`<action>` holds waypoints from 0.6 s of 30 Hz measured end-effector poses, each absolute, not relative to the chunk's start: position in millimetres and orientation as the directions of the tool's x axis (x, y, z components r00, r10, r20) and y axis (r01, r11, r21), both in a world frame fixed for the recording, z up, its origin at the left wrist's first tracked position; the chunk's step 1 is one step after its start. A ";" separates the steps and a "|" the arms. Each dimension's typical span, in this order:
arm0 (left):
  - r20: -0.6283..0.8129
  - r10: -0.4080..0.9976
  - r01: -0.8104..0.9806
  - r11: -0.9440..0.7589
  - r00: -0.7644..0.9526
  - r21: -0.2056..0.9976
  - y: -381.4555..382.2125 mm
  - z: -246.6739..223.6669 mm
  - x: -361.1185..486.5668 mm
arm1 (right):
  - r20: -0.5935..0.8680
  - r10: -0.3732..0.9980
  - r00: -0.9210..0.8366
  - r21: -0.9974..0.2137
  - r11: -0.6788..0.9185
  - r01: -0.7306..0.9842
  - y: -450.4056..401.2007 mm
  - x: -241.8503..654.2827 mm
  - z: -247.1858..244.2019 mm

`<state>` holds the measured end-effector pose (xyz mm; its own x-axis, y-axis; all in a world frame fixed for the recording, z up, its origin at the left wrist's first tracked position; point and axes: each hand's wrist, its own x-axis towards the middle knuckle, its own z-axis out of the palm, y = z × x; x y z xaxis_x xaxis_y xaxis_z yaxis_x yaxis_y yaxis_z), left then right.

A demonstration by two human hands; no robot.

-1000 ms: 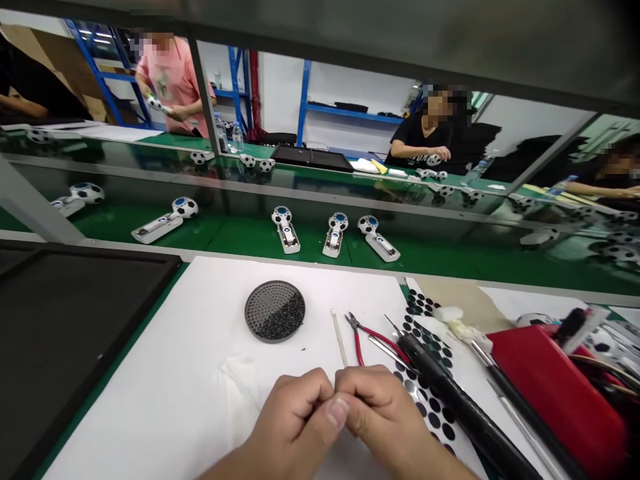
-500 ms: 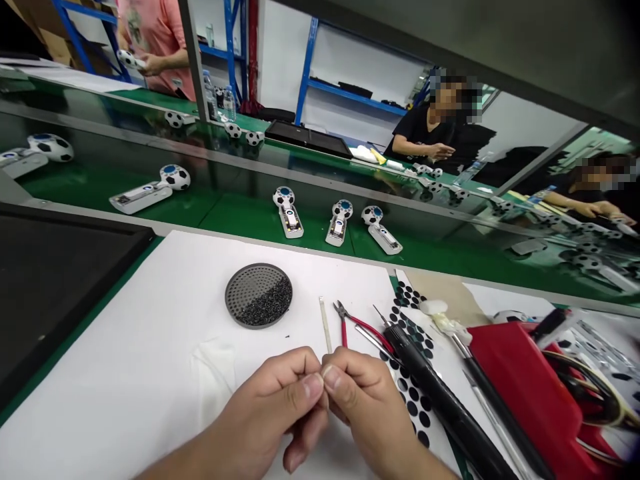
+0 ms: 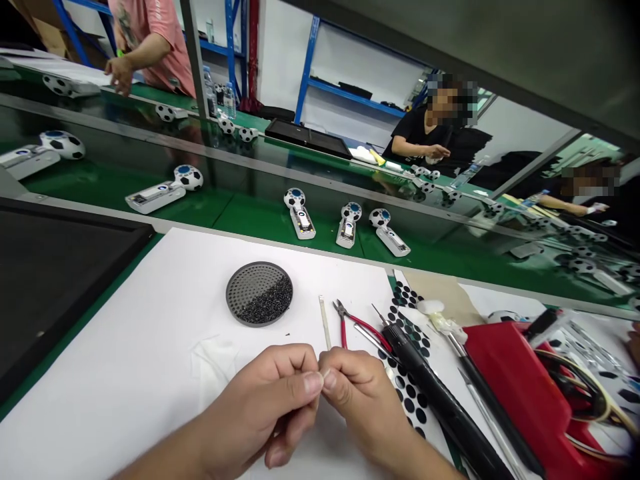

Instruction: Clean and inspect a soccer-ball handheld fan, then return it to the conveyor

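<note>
My left hand point(image 3: 273, 407) and my right hand point(image 3: 360, 400) meet low in the middle of the head view, over white paper. Both are closed in a pinch, thumb against forefinger, with the tips touching. Whatever lies between them is too small or hidden to name. Just beyond the fingers are a thin pale strip point(image 3: 325, 320) and red-handled side cutters point(image 3: 367, 328). A round dark dish point(image 3: 253, 287) of tiny black screws stands farther out on the left. To the right of my right hand rests a black electric screwdriver point(image 3: 433, 393).
Several football-shaped devices point(image 3: 300, 217) lie on the green conveyor point(image 3: 240, 213). A black tray point(image 3: 65, 287) sits at left, a crumpled white cloth point(image 3: 215, 367) nearer. At right are a sheet of black round stickers point(image 3: 410, 393) and a red box point(image 3: 515, 387). Co-workers sit or stand across the line.
Devices on the near conveyor have shifted right, those on the far one left. A co-worker in pink has let go of a device. My hands stay together, slightly moved.
</note>
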<state>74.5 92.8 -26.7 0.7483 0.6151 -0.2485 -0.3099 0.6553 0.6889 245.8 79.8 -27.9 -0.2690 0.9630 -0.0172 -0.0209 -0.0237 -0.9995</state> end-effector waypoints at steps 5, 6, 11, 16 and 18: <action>-0.210 0.546 -0.299 0.695 0.811 0.654 95.2 -24.5 71.5 | -0.104 0.921 -0.374 -0.984 -0.151 -0.099 80.1 249.6 -32.0; -0.200 0.528 -0.288 0.698 0.825 0.656 95.5 -24.4 71.0 | -0.128 0.905 -0.405 -0.974 -0.192 -0.121 79.5 250.8 -33.7; -0.187 0.458 -0.231 0.711 0.869 0.664 97.1 -23.6 68.1 | -0.205 0.829 -0.521 -0.918 -0.347 -0.191 77.4 256.2 -36.7; -0.226 0.423 -0.176 0.722 0.877 0.669 95.8 -20.6 66.1 | -0.220 0.807 -0.547 -0.897 -0.388 -0.211 77.5 255.2 -27.7; -0.249 0.429 -0.164 0.722 0.868 0.672 95.0 -19.8 65.5 | -0.217 0.816 -0.535 -0.904 -0.375 -0.205 77.4 254.2 -25.3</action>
<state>65.5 95.0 -19.8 0.8682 0.4290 -0.2494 -0.1638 0.7223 0.6719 254.2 77.4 -25.3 -0.5348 0.8165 -0.2175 -0.2053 -0.3752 -0.9039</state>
